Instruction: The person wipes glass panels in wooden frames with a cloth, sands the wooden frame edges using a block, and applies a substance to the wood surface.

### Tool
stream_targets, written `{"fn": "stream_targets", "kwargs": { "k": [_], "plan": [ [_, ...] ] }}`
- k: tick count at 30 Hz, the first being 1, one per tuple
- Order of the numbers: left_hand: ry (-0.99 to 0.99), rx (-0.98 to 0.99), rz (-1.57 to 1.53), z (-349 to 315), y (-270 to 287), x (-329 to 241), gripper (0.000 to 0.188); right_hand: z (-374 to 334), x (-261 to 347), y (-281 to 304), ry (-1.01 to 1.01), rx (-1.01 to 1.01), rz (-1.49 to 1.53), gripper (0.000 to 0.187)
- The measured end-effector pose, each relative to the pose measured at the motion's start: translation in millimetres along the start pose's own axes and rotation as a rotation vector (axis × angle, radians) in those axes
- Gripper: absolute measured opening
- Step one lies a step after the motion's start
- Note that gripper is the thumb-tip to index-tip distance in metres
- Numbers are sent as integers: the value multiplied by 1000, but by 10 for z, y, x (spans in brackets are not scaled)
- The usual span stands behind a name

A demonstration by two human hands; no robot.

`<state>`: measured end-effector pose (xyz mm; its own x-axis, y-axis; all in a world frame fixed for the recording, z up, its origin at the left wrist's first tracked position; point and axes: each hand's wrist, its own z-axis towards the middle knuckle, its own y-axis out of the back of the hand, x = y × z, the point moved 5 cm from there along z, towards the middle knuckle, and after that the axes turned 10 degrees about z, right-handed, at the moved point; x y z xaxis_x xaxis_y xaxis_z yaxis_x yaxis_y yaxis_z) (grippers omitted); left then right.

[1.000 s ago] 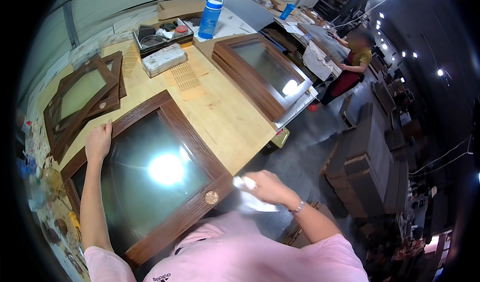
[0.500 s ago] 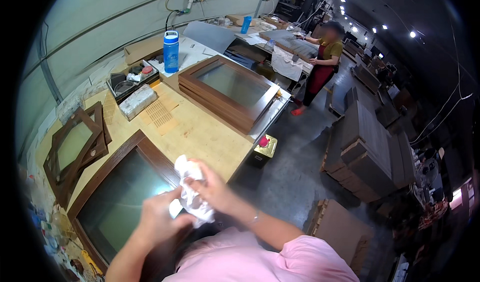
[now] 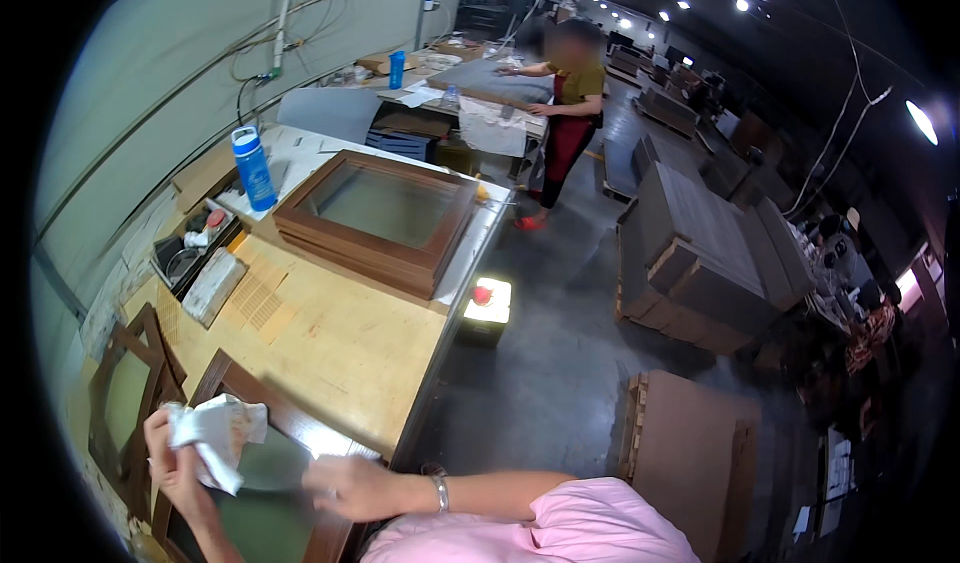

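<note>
My left hand (image 3: 175, 471) is closed on a crumpled white cloth (image 3: 218, 437) with brownish stains, held up over a brown-framed glass panel (image 3: 290, 427). Lower down and to the right, my right hand (image 3: 355, 487) is above the same panel, apart from the cloth. Motion smears its fingers, and whether they hold anything cannot be made out. The panel lies at the near end of the table, partly hidden by my hands. Left of it lie smaller brown frames (image 3: 125, 388), overlapping each other.
Farther along the table (image 3: 365, 368) stand stacked glass-panelled frames (image 3: 350, 271), a blue bottle (image 3: 254, 171), a tray of odds and ends (image 3: 195, 253) and a whitish block (image 3: 216, 291). A metal can (image 3: 486, 313) is beside the table. Panel stacks (image 3: 690, 263) occupy the right; a co-worker (image 3: 570, 98) stands beyond.
Both hands were together at the white cloth; now they are apart, with the cloth in my left hand, farther left. The view has shifted right, so the table appears farther left.
</note>
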<state>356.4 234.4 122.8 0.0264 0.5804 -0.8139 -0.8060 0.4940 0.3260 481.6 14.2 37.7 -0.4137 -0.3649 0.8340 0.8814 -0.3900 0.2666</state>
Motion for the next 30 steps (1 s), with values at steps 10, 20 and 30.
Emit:
{"fn": "stream_targets", "kwargs": {
  "k": [10,20,30],
  "plan": [
    [-230,380,998,325,-762,1424,42,-162,71,-308,296,247,-216,41],
    [-193,463,1163,365,-550,1032,39,-183,55,-322,326,259,-345,44],
    [166,367,1451,-318,1482,1954,26,-423,121,-362,289,179,-348,45]
  ]
}}
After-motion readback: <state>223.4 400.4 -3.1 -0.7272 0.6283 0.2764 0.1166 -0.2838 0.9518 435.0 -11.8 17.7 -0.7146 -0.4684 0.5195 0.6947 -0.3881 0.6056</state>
